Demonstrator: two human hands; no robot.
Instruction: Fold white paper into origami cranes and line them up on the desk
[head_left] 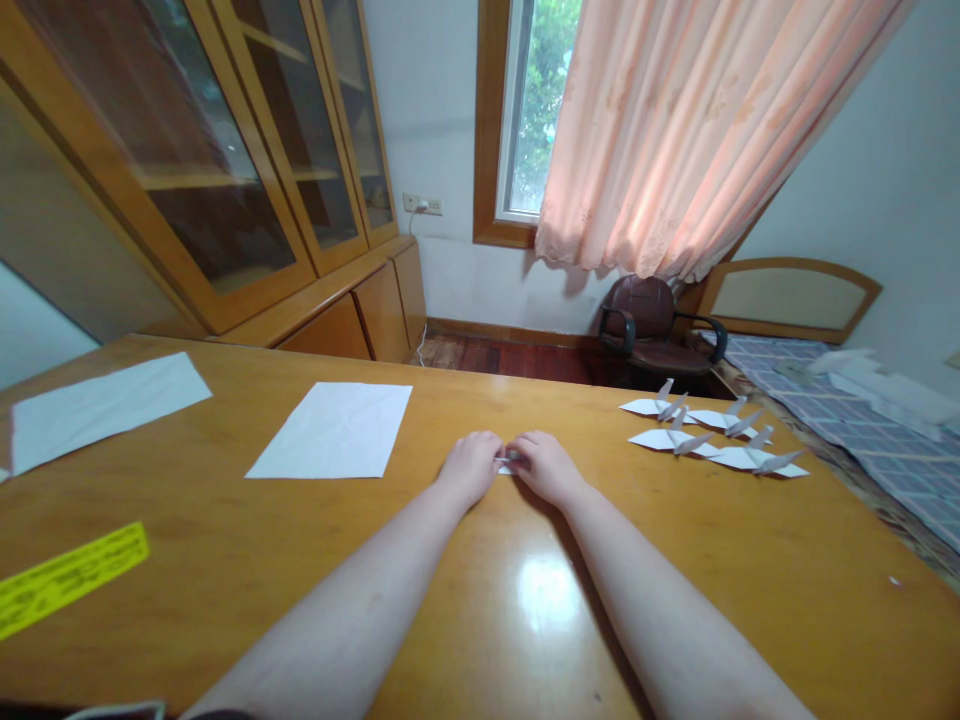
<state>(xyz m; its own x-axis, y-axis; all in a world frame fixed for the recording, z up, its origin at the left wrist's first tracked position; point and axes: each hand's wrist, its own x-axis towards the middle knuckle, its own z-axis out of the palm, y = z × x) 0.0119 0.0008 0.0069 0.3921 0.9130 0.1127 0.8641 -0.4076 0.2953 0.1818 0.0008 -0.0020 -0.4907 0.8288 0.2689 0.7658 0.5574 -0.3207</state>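
My left hand (pixel 471 468) and my right hand (pixel 546 468) meet at the middle of the wooden table (pixel 480 620). Between their fingertips is a small piece of folded white paper (pixel 507 469), mostly covered by the fingers. Both hands have their fingers curled closed on it, one at each side. How the paper is folded cannot be made out. Left of my left hand lies a flat white paper sheet (pixel 337 430). Off to the right of my right hand stand several folded paper cranes (pixel 675 440), grouped near the table's far right edge.
Another white sheet (pixel 112 405) lies at the far left, above a yellow strip with writing (pixel 75 575). A tiny white scrap (pixel 894 580) is at the right. Beyond the table are a glass-door cabinet (pixel 315 255), an armchair (pixel 652 335) and a bed (pixel 832 400).
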